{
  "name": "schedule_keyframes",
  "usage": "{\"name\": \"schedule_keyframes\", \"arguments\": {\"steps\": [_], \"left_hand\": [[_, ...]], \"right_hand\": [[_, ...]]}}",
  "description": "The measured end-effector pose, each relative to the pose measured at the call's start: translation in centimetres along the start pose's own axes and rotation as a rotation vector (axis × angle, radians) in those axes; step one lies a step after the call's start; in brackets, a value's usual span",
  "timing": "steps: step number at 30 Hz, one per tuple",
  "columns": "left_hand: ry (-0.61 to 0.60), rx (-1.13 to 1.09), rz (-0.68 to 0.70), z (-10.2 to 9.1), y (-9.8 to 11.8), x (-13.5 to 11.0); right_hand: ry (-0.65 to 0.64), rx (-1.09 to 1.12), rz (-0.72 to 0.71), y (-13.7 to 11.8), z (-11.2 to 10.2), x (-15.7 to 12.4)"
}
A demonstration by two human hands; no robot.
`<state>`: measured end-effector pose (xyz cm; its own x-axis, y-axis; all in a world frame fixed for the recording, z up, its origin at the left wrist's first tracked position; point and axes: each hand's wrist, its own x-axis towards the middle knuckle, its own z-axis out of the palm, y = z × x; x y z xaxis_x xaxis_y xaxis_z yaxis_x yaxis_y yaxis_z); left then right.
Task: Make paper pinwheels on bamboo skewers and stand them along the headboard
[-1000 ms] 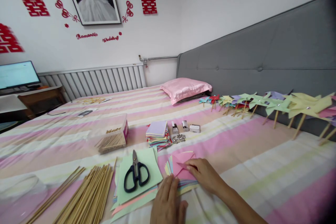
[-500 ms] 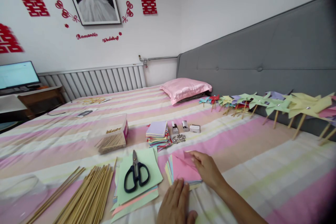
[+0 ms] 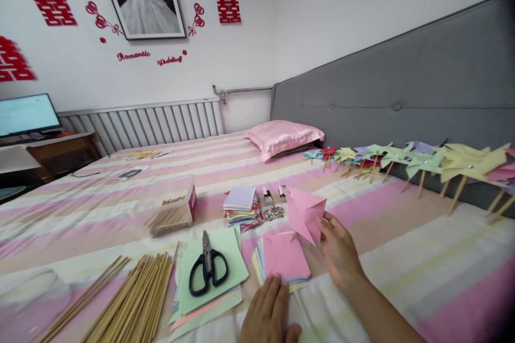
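Observation:
My right hand (image 3: pixel 340 249) holds a pink paper sheet (image 3: pixel 304 213) lifted off the bed, fingers pinched on its lower right edge. My left hand (image 3: pixel 270 311) lies flat with fingers stretched out, its fingertips on the near edge of a small stack of cut coloured papers with a pink top sheet (image 3: pixel 285 256). Black-handled scissors (image 3: pixel 208 268) rest on green sheets (image 3: pixel 222 254) to the left of that stack.
A bundle of wooden sticks (image 3: pixel 132 300) lies at the near left, a clear box of short sticks (image 3: pixel 173 213) behind it. A stack of coloured paper squares (image 3: pixel 241 204), small staplers (image 3: pixel 269 195) and metal pins (image 3: pixel 273 213) sit mid-bed. Finished pinwheels (image 3: pixel 422 163) line the grey headboard (image 3: pixel 402 80). A pink pillow (image 3: pixel 284 136) lies beyond.
My right hand has peeled the top pink sheet off the stack and raised it up and to the right. My left hand stayed pressed on the stack's near edge.

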<state>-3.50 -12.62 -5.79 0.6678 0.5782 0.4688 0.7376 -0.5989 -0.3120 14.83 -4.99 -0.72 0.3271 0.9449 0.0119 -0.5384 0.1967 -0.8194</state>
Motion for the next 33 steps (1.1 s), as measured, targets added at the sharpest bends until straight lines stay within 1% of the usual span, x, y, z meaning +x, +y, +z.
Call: {"name": "schedule_keyframes", "arguments": {"steps": [3, 5, 7, 8, 9, 11, 14, 15, 16, 18, 20, 22, 24, 26, 28, 30, 33], "left_hand": [[0.037, -0.029, 0.001, 0.0, -0.2, 0.1], [0.076, -0.084, -0.019, 0.2, -0.3, -0.1], [0.121, -0.187, -0.114, 0.5, -0.2, -0.3], [0.151, -0.264, -0.204, 0.5, -0.1, -0.5], [0.187, -0.360, -0.322, 0.4, 0.0, -0.5], [0.265, -0.615, -0.625, -0.1, 0.0, -0.6], [0.324, -1.129, -1.096, -1.6, -0.7, -0.3], [0.350, -1.336, -1.209, -2.0, -1.0, -0.2], [0.373, -1.551, -1.266, -2.4, -1.4, -0.1], [0.410, -1.845, -1.305, -2.8, -2.0, 0.0], [0.447, -1.975, -1.316, -3.1, -2.2, 0.1], [0.484, -1.978, -1.373, -3.5, -1.9, 0.3], [0.503, -1.925, -1.431, -4.0, -1.4, 0.6], [0.515, -1.875, -1.447, -4.4, -1.0, 0.9], [0.521, -1.838, -1.430, -4.6, -0.9, 1.1], [0.500, -1.808, -1.425, -4.4, -0.9, 1.0], [0.430, -1.765, -1.431, -3.8, -1.2, 0.5]], "right_hand": [[-0.150, 0.171, 0.153, -0.5, 0.4, -0.4], [-0.235, 0.224, 0.268, -0.7, 0.6, -0.8], [-0.303, 0.233, 0.350, -0.8, 0.7, -1.2], [-0.335, 0.226, 0.378, -0.8, 0.7, -1.4], [-0.368, 0.214, 0.400, -0.7, 0.8, -1.6], [-0.438, 0.178, 0.434, -0.6, 0.9, -2.0], [-0.513, 0.103, 0.465, -0.3, 1.1, -2.9], [-0.530, 0.077, 0.472, -0.2, 1.2, -3.2], [-0.545, 0.056, 0.479, -0.1, 1.3, -3.5], [-0.570, 0.015, 0.496, 0.2, 1.6, -4.0], [-0.576, -0.018, 0.503, 0.4, 1.9, -4.4], [-0.567, -0.044, 0.497, 0.7, 2.1, -4.7], [-0.559, -0.063, 0.483, 0.9, 2.2, -4.8], [-0.557, -0.085, 0.471, 1.1, 2.3, -4.9], [-0.562, -0.105, 0.462, 1.3, 2.3, -5.0], [-0.581, -0.125, 0.464, 1.5, 2.2, -4.9], [-0.601, -0.175, 0.480, 1.9, 1.9, -4.7]]}}
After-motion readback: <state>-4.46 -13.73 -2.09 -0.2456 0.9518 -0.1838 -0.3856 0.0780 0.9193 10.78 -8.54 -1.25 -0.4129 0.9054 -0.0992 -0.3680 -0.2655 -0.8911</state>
